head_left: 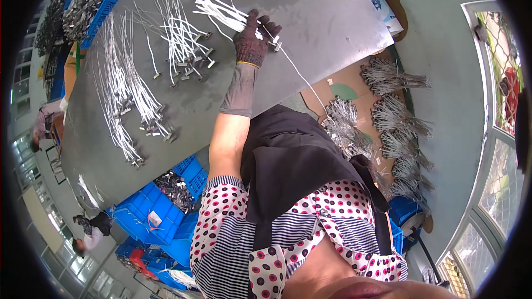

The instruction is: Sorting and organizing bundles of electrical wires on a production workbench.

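My left hand (pixel 252 41), in a dark knitted glove with a grey sleeve above the wrist, is closed round a bundle of white-sleeved wires (pixel 219 13) over the metal table. Beside its fingers sits a small pale block (pixel 275 44) at the end of a lead. From there a thin white wire (pixel 302 76) runs down past the table edge toward the bundles on the right. To the left of the hand lies a spread group of white wires (pixel 180 41) with small dark end blocks. My right hand is out of view.
More white wires (pixel 119 86) lie along the left of the grey table (pixel 327 16). Tied grey wire bundles (pixel 390 111) rest on cardboard at the right, near the wall. Blue crates (pixel 147 210) stand below the table's near edge. Other people (pixel 88 238) are at the far left.
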Demonstrator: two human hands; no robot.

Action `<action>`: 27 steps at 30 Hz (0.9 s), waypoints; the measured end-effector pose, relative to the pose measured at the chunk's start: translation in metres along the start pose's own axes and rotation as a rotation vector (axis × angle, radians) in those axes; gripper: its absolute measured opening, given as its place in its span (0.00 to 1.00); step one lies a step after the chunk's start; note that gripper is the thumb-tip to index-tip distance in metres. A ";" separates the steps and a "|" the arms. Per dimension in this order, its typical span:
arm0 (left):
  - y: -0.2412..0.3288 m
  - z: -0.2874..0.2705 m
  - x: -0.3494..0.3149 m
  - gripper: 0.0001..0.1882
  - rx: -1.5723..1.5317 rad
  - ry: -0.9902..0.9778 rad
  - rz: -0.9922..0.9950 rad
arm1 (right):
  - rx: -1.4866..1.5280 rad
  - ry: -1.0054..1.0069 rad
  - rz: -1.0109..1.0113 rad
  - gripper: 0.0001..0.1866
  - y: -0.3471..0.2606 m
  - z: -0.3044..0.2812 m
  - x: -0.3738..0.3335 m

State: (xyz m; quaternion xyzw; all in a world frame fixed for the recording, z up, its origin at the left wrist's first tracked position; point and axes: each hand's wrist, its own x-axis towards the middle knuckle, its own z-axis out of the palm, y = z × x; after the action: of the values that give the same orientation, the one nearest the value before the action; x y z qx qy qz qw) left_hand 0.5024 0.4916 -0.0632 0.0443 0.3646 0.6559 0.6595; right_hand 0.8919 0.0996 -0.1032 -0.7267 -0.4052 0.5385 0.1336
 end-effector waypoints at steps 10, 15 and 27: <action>-0.037 -0.032 -0.042 0.17 0.343 -0.239 -0.324 | 0.043 0.035 -0.214 0.16 -0.057 0.021 0.086; -0.051 -0.022 -0.059 0.19 0.401 -0.321 -0.404 | 0.096 -0.049 -0.465 0.17 -0.151 0.052 0.113; -0.033 -0.016 -0.051 0.13 0.328 -0.363 -0.252 | 0.210 -0.406 -0.298 0.17 -0.155 0.049 0.107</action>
State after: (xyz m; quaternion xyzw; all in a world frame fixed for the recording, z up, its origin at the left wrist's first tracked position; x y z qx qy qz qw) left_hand 0.5277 0.4346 -0.0713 0.2215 0.3443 0.4820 0.7746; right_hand 0.7890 0.2647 -0.0966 -0.5183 -0.4681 0.6867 0.2017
